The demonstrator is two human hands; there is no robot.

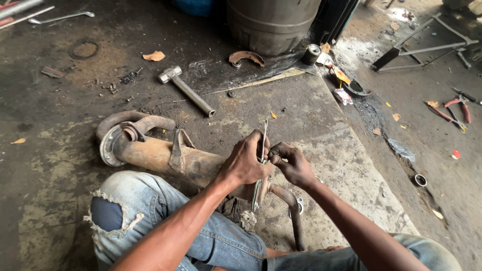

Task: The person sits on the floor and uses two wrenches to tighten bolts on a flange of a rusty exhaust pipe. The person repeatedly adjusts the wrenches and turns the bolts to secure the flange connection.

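Observation:
A rusty exhaust muffler with bent pipes lies on the concrete floor in front of my knees. My left hand is closed around a thin flat metal strip that stands upright over the muffler's near end. My right hand pinches something small against that strip, fingertips touching it; what it pinches is too small to tell. A thinner curved pipe runs from the muffler down between my legs.
A metal hammer lies on the floor beyond the muffler. A big steel drum stands at the back. Red-handled pliers lie at the right, a metal frame at the far right, a wrench top left.

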